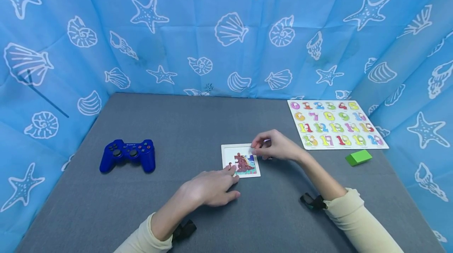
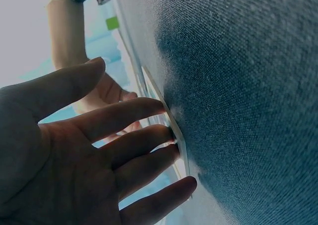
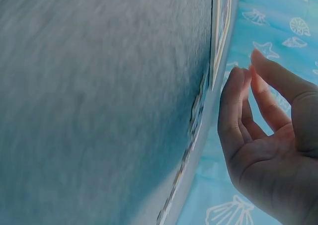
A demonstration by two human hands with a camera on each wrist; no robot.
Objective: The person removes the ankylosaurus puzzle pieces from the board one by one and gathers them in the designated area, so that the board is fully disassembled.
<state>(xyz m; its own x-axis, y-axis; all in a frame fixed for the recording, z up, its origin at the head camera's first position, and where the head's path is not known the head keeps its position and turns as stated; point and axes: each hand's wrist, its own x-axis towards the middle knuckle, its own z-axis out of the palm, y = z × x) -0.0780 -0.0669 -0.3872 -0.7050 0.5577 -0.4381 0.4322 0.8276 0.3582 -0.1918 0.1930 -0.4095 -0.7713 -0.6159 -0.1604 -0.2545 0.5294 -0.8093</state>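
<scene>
A small white-framed jigsaw puzzle (image 1: 242,145) lies on the table, its picture of a reddish-brown figure partly filled on the right and lower side. My left hand (image 1: 212,188) rests at its lower left corner, fingers spread and fairly straight; in the left wrist view the fingertips touch the edge of the puzzle frame (image 2: 175,128). Over the upper right corner, my right hand (image 1: 277,145) brings thumb and fingertips together, pinching what seems a small puzzle piece, mostly hidden by the fingers. Loose puzzle pieces (image 1: 267,157) lie beneath that hand, right of the frame.
A blue game controller (image 1: 128,154) lies at the left. At the back right is a white number board (image 1: 336,124), with a green block (image 1: 358,157) just in front. Blue curtains (image 1: 226,33) with shell prints surround the grey table (image 1: 177,119).
</scene>
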